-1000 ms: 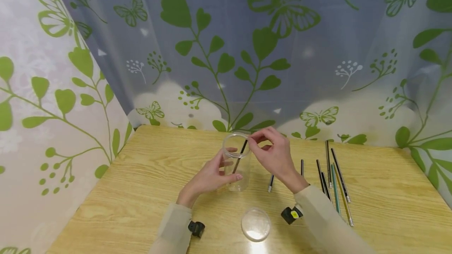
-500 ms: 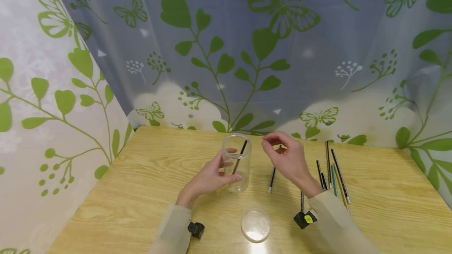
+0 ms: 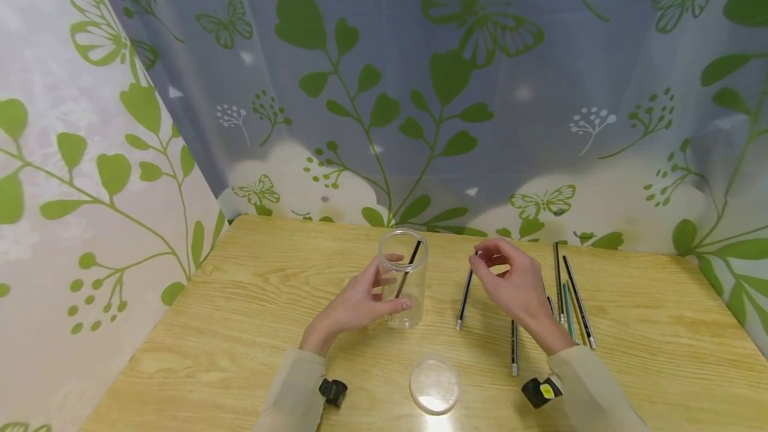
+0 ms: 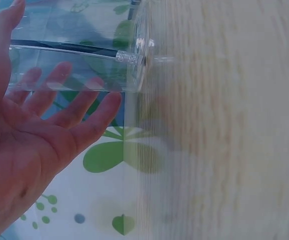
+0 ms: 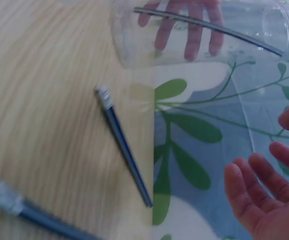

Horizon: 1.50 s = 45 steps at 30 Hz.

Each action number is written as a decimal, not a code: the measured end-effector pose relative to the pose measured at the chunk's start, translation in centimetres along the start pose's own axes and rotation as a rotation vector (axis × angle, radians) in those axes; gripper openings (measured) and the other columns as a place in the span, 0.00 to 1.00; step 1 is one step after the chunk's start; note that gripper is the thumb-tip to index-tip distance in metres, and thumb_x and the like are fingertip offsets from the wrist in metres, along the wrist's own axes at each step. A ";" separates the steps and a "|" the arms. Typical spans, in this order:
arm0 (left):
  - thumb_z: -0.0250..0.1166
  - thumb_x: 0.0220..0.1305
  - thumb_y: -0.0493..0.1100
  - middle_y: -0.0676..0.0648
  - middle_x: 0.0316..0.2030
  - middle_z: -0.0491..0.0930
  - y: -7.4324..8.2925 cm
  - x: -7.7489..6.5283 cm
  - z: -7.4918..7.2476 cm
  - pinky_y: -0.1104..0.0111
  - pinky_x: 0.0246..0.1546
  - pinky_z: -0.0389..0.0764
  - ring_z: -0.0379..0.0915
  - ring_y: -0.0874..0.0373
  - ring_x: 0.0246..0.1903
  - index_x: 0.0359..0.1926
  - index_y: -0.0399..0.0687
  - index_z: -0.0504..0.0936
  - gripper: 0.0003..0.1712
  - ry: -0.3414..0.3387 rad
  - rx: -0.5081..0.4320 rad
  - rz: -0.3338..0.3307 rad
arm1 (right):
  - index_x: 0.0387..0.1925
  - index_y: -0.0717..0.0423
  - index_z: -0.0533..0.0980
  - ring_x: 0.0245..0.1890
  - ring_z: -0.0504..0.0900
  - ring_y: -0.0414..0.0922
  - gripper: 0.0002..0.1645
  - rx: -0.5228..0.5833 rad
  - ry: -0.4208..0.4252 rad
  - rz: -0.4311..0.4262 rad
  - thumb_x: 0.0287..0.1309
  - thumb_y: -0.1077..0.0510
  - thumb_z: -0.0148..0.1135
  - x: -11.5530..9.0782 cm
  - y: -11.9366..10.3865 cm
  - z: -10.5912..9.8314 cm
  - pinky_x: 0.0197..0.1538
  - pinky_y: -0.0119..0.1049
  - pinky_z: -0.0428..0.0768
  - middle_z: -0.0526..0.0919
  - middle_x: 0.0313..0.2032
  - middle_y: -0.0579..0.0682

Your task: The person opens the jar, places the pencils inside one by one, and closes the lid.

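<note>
My left hand (image 3: 354, 302) grips a clear plastic jar (image 3: 417, 289), thumb on the near side and fingers round the back. The jar stands upright and uncapped on the table. Inside, a dark pencil (image 3: 409, 267) leans against the wall, its eraser end (image 4: 129, 57) down at the base in the left wrist view. To the right, my right hand (image 3: 513, 282) holds nothing, its fingers loosely bent and thumb apart from them. Its fingertips are right by the upper end of a dark pencil (image 3: 465, 302) lying on the table, seen whole in the right wrist view.
A round clear lid (image 3: 435, 385) lies in front of the jar. Another dark pencil (image 3: 514, 349) lies below my right wrist. Several pencils, one of them green (image 3: 568, 315), lie farther right, partly behind that hand. A patterned curtain (image 3: 336, 179) hangs along the table's back edge.
My right hand has moved away from the jar's rim, right and down toward the loose pencil. My left hand and the jar with its pencil have stayed in place.
</note>
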<state>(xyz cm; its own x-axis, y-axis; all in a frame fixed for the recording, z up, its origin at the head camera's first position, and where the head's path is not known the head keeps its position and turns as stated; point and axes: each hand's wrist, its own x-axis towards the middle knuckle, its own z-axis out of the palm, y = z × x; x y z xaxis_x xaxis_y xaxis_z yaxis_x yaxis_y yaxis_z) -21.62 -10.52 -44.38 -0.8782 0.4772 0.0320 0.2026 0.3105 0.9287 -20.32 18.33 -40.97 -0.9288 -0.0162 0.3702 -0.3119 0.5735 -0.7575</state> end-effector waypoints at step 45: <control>0.73 0.64 0.52 0.53 0.78 0.58 -0.1 0.0 -0.1 0.44 0.71 0.72 0.63 0.38 0.73 0.76 0.60 0.60 0.44 -0.006 0.015 -0.010 | 0.57 0.67 0.73 0.19 0.82 0.42 0.25 -0.232 -0.318 0.398 0.61 0.59 0.68 -2.8 6.1 -2.5 0.24 0.37 0.81 0.84 0.31 0.54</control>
<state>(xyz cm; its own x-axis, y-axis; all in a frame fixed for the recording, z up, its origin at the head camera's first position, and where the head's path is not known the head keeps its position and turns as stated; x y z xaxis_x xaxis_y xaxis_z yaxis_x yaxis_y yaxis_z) -21.68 -10.70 -44.43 -0.8776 0.4791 0.0199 0.1998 0.3275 0.9235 -19.08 23.93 -45.32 -0.9917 0.0128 -0.1283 0.0944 0.7502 -0.6545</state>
